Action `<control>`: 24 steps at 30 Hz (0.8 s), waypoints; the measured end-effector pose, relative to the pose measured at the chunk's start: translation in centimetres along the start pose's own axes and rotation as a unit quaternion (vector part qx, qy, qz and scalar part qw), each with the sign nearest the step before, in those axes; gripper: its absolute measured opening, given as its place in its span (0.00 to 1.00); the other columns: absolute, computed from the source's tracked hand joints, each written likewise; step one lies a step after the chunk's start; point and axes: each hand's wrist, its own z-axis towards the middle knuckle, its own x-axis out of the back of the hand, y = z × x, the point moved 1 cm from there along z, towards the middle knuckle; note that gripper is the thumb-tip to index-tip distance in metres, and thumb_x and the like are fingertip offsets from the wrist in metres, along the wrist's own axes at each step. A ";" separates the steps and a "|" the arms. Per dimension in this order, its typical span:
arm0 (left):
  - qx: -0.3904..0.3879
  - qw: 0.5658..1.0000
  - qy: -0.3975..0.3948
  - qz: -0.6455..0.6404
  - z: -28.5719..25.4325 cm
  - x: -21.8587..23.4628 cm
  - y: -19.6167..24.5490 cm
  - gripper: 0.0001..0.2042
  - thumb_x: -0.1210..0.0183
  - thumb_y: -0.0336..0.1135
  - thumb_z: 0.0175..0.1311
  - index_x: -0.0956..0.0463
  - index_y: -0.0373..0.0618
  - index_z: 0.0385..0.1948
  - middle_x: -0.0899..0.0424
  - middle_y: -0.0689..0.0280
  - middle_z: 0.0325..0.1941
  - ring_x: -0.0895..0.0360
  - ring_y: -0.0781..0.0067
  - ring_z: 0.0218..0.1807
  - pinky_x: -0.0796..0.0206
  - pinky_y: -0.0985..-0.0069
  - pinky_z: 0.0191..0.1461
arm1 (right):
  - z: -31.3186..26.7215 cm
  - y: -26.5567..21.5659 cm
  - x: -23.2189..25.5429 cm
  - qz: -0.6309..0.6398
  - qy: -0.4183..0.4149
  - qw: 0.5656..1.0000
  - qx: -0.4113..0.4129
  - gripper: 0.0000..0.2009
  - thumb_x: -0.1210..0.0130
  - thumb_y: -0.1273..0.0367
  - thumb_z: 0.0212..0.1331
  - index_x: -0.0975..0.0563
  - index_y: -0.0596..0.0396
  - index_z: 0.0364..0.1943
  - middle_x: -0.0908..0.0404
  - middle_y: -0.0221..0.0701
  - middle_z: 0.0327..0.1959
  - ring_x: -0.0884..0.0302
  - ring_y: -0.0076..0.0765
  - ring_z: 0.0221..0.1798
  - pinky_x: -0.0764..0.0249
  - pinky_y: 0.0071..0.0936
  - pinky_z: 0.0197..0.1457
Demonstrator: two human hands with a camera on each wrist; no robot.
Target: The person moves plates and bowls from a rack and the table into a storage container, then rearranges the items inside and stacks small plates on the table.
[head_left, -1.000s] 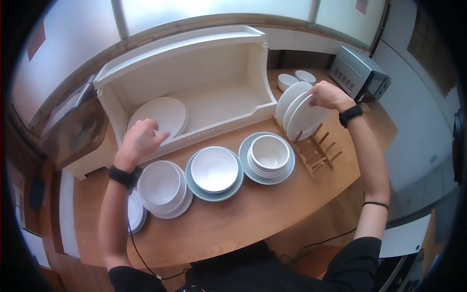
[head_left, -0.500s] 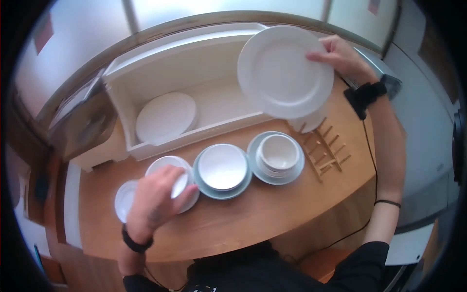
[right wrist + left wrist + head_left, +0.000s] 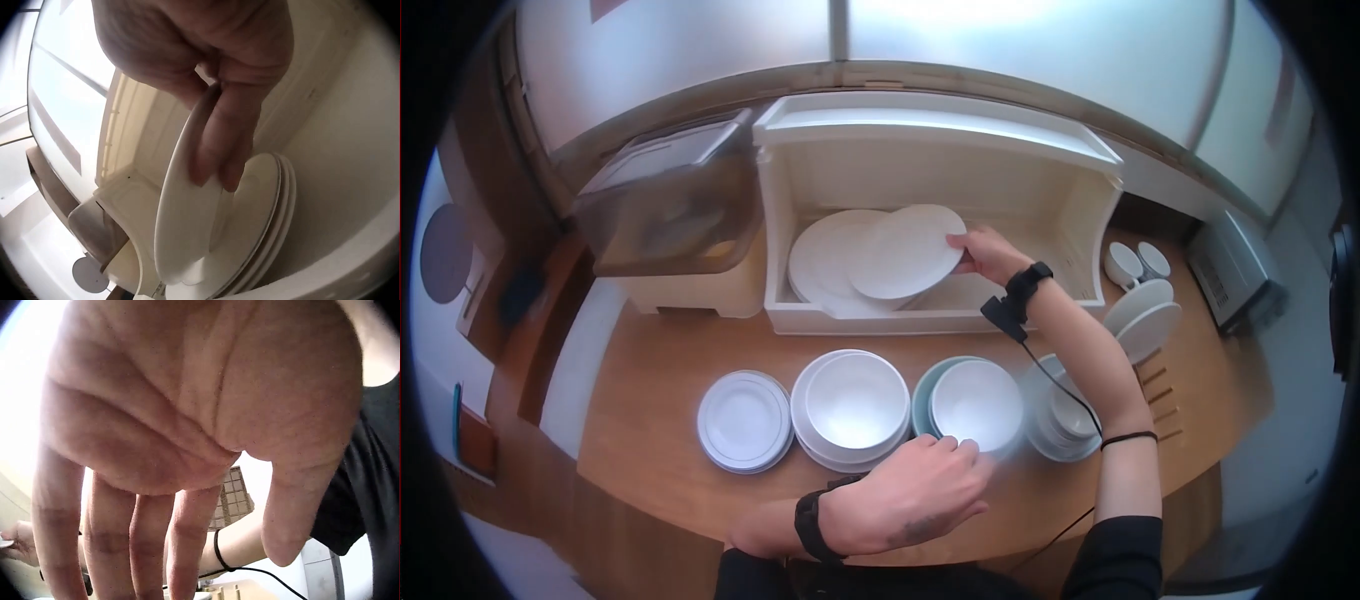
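Our right hand (image 3: 985, 252) pinches a white plate (image 3: 907, 251) by its rim at three o'clock, thumb on one face and fingers (image 3: 215, 140) curled behind, holding it tilted inside the white cabinet (image 3: 1040, 160) just above the plate stack (image 3: 825, 262) lying there. To seat it well, we judge we should level the plate, centre it over the stack and lower the nine o'clock edge first, sliding our fingers out last so nothing clacks. Our left hand (image 3: 910, 495) hangs with fingers straight and relaxed, gripping nothing, over the table edge at six o'clock, its tips near the bowl on the teal plate (image 3: 975, 403).
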 end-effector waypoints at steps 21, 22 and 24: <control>0.056 0.996 0.033 0.053 -0.3 -1.1 -2.3 0.15 0.38 0.41 0.64 0.25 0.36 0.36 0.20 0.58 0.33 0.17 0.60 0.36 0.26 0.68 0.41 | 2.9 0.5 -6.1 -0.553 0.034 0.832 0.038 0.30 0.49 0.47 0.68 0.19 0.65 0.25 0.18 0.42 0.19 0.18 0.39 0.18 0.20 0.36 0.32; 0.063 0.997 0.025 0.045 -0.5 -1.1 -2.3 0.15 0.38 0.42 0.65 0.26 0.36 0.36 0.20 0.58 0.34 0.18 0.59 0.37 0.27 0.68 0.42 | 2.4 0.0 -5.7 -0.518 0.018 0.854 0.048 0.28 0.49 0.49 0.68 0.19 0.64 0.25 0.17 0.43 0.20 0.17 0.41 0.20 0.20 0.38 0.34; 0.051 0.998 0.010 0.036 -0.6 -0.9 -2.2 0.15 0.39 0.42 0.66 0.26 0.37 0.37 0.21 0.58 0.35 0.18 0.59 0.38 0.27 0.67 0.43 | -0.1 -1.1 -4.0 -0.479 0.019 0.876 0.050 0.27 0.48 0.50 0.68 0.19 0.62 0.25 0.17 0.44 0.22 0.16 0.44 0.23 0.20 0.40 0.36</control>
